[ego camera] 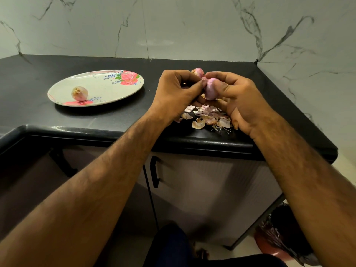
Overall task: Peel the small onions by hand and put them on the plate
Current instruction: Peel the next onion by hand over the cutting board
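The person's forearms (107, 182) were bare, with dark hair along their length. The left hand (177, 93) and right hand (237, 97) were bare as well. Below them a leg showed in plain dark blue trousers (169, 247).

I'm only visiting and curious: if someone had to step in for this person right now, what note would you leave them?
The left hand pinches the top of the held onion with its fingers, apparently at the skin.
The right hand grips that onion above the peel pile on the counter.
The plate, to the left, carries one peeled onion.
A third onion shows behind the hands; held or lying, I cannot tell.
Done: one onion plated.
Left: finish peeling the held one, plate it, then the third.
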